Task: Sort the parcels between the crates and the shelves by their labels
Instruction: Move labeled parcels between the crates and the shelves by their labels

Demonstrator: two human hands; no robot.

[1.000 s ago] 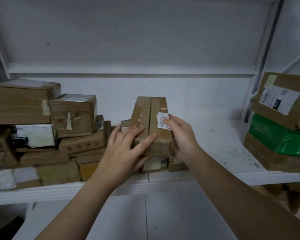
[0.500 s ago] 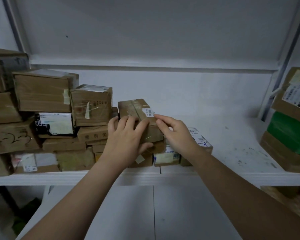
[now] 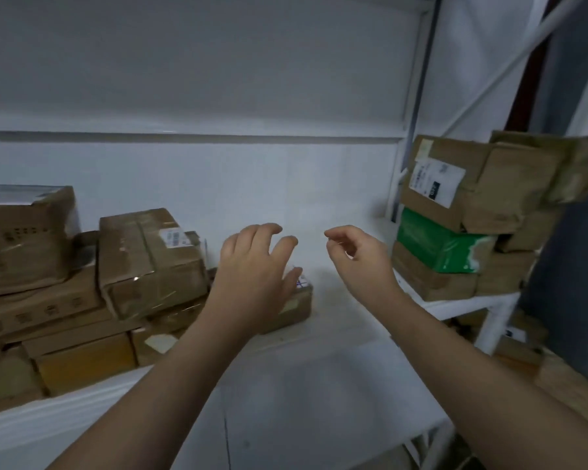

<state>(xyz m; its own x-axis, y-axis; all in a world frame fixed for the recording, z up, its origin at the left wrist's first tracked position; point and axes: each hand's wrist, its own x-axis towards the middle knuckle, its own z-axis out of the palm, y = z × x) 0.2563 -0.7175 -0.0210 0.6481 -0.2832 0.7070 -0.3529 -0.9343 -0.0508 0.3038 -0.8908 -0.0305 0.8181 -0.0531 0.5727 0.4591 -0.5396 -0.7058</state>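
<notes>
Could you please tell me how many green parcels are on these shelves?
1: the green parcel sits in the right-hand stack, sandwiched between brown cartons; more may be hidden behind.

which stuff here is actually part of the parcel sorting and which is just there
Part of the job: left hand and right hand, both empty; taped brown parcel; green parcel; labelled box on top of it; white shelf.

Just there: back wall; diagonal brace; dark grey surface at the right edge.
</notes>
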